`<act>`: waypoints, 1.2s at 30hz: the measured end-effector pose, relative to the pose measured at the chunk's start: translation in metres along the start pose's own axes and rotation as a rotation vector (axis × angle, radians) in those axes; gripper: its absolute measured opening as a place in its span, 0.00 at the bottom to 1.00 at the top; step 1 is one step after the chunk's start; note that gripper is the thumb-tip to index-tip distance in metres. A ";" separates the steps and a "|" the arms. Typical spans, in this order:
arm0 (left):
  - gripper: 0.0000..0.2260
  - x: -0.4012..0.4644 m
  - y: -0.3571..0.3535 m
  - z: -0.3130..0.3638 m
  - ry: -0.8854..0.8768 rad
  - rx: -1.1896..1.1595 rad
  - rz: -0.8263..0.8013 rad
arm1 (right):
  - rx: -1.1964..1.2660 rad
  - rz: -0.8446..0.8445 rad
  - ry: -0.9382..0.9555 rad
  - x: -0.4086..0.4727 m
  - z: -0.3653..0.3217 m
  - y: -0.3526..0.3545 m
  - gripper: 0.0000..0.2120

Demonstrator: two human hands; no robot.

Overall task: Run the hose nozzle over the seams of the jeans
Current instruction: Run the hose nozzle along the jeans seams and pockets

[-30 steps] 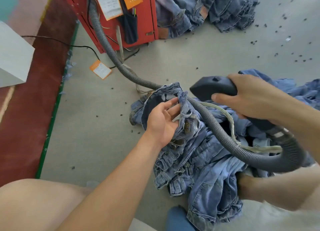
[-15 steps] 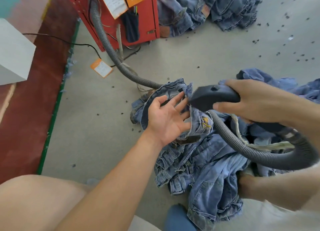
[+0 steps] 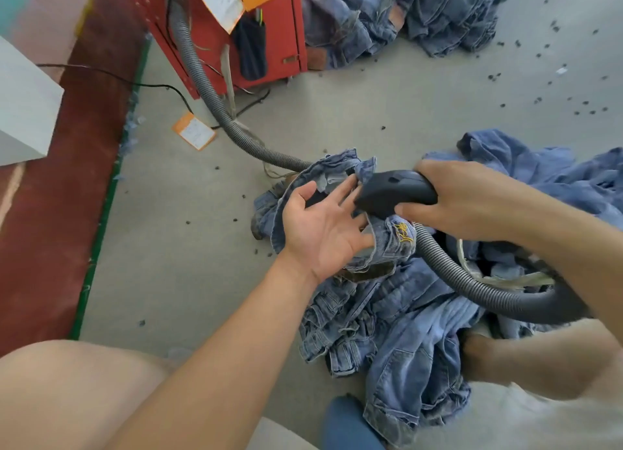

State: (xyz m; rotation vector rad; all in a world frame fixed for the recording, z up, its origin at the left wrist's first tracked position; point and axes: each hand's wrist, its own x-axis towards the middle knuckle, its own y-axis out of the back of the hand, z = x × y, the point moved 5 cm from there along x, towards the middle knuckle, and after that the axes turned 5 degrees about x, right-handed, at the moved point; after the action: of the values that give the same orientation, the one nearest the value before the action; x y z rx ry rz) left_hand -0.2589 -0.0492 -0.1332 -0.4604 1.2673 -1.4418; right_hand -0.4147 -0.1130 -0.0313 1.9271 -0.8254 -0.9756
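Nearest: jeans (image 3: pixel 397 318) heaped on the floor between the knees, one pair as far as the crumpling lets me count. Left hand (image 3: pixel 323 227) is spread, palm up, fingers straight under a raised flap of denim. It supports the flap, no pinch. Right hand (image 3: pixel 472 200) is wrapped round the hose nozzle (image 3: pixel 394 190), whose tip touches the flap just beside the left fingertips.

Judged step: nozzle on a seam near the waistband, mid-pass. Next move calls for sliding the tip along the stitch line while the left hand keeps the cloth taut.

One corrugated hose (image 3: pixel 472 281) loops under the right forearm and runs back to one red machine (image 3: pixel 236 38). Beyond lie two more denim heaps — one at right (image 3: pixel 539 169), one far (image 3: pixel 421 17).
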 end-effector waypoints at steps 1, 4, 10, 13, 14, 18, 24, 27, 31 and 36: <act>0.33 -0.001 0.003 0.000 0.009 0.007 0.008 | -0.013 0.057 -0.035 0.008 0.005 0.001 0.13; 0.31 -0.005 0.012 0.010 0.027 0.023 0.054 | -0.055 0.284 -0.111 0.022 0.025 0.023 0.15; 0.25 -0.013 0.078 0.049 -0.072 0.517 0.605 | -0.163 0.549 0.207 0.008 0.021 0.059 0.17; 0.26 -0.018 0.112 0.040 0.089 0.636 0.760 | -0.277 0.585 0.391 0.010 0.007 0.062 0.22; 0.21 -0.020 0.118 0.031 0.172 0.684 0.761 | -0.317 0.555 0.426 0.013 0.007 0.059 0.23; 0.06 -0.020 0.136 0.012 0.175 0.699 0.809 | -0.408 0.326 0.442 0.024 0.025 0.025 0.22; 0.08 -0.007 0.136 0.043 -0.001 0.586 0.777 | -0.501 0.023 0.392 0.031 0.058 -0.041 0.22; 0.10 -0.007 0.138 0.042 0.017 0.579 0.784 | -0.579 0.044 0.369 0.032 0.067 -0.060 0.23; 0.11 -0.006 0.141 0.043 0.012 0.558 0.800 | -0.646 0.011 0.343 0.036 0.070 -0.086 0.22; 0.09 -0.003 0.143 0.044 0.018 0.548 0.796 | -0.715 0.065 0.243 0.047 0.071 -0.109 0.27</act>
State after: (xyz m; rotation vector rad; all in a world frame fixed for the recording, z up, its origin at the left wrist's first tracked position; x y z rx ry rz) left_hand -0.1555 -0.0401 -0.2407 0.3978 0.8525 -1.0231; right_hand -0.4322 -0.1265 -0.1679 1.3493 -0.3245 -0.8256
